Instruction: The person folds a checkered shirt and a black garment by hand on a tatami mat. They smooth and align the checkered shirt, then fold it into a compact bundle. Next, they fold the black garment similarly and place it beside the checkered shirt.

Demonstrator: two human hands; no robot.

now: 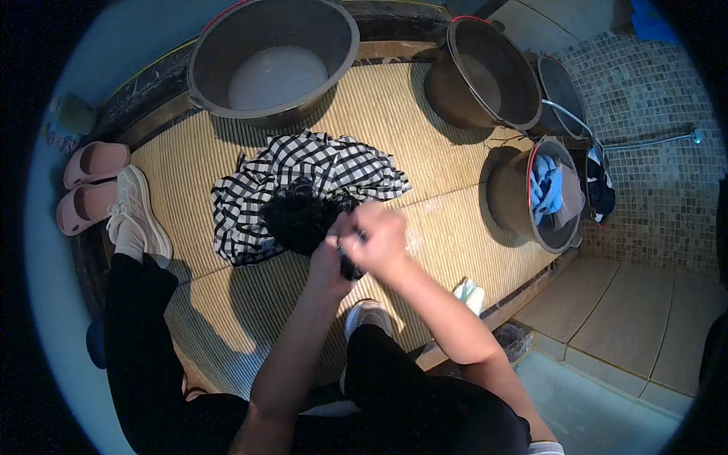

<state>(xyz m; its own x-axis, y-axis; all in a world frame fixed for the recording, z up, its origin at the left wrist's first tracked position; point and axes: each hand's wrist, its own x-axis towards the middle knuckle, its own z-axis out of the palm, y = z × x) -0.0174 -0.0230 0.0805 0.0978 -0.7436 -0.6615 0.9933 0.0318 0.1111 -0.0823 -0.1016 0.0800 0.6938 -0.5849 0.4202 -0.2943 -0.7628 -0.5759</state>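
A wet-looking black cloth (296, 219) is bunched up in front of me over a black-and-white checked cloth (335, 165), which lies crumpled on the ribbed mat (227, 307). My left hand (331, 263) grips part of the black cloth from the left. Closed like a fist, my right hand (376, 236) presses on the same bunch from the right and is blurred. Whitish wet patches, perhaps suds, show on the mat beside it. Whether the black cloth is joined to the checked one, I cannot tell.
A large dark basin (202, 68) with cloudy water stands at the far left. Right of it is a dark bucket (441, 88); a nearer bucket (506, 199) holds a blue cloth (546, 185). Pink clogs (85, 207) sit left. A small pale object (471, 296) lies near the mat's right edge.
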